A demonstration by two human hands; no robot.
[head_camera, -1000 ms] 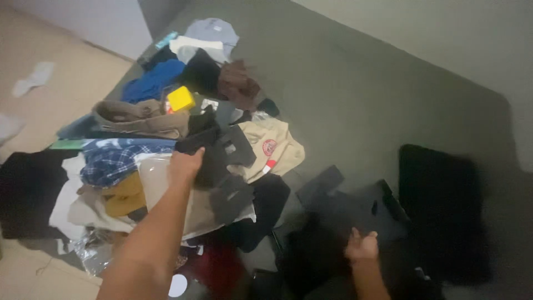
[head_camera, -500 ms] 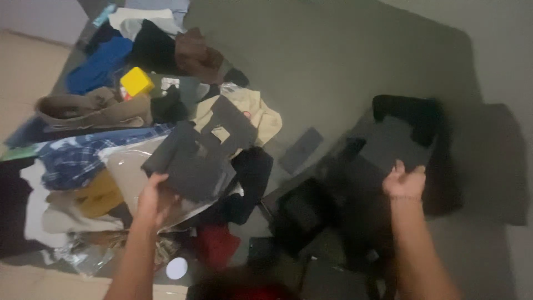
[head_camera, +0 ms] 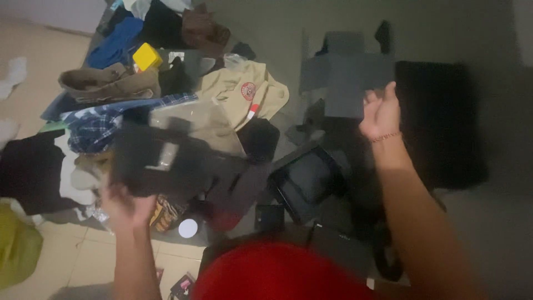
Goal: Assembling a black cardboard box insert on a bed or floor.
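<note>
1. Clear plastic package (head_camera: pixel 191 119): flat, glossy, lying on the clothes pile between the blue plaid shirt (head_camera: pixel 100 125) and the beige shirt (head_camera: pixel 244 91).
2. Round red badge on the beige shirt's chest, with a small red-and-white tag just below it; print too blurred to make out.
3. Yellow box (head_camera: pixel 147 56): small, cube-like, sitting high in the pile beside a tan garment (head_camera: pixel 105 83).
4. Dark grey garment (head_camera: pixel 177 166): motion-blurred, held up over the pile at lower left; its shape is hard to tell.
5. Grey flat piece (head_camera: pixel 344 72): cross-shaped, blurred, lifted above the grey bed (head_camera: pixel 266 22).
6. Red cloth at the bottom edge, cut off.
7. Left hand (head_camera: pixel 125 203): low, fingers closed on the dark grey garment's lower edge.
8. Right hand (head_camera: pixel 380 111): raised, arm stretched forward, gripping the grey flat piece by its lower right corner.
</note>
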